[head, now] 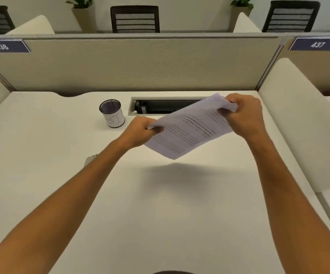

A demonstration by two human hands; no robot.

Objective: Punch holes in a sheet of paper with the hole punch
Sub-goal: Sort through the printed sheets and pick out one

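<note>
A printed sheet of paper (188, 129) hangs in the air above the white desk, tilted and slightly crumpled at its ends. My left hand (140, 131) grips its near left edge, and my right hand (245, 113) grips its far right corner. A small grey metal piece (89, 160), possibly part of the hole punch, peeks out from under my left forearm; most of it is hidden.
A black mesh cup (112, 112) with a white label reading "BIN" stands at the back left of the desk (160, 204). Behind the paper lies an open cable slot (160, 106). A beige partition (130, 64) closes the back, with white side dividers.
</note>
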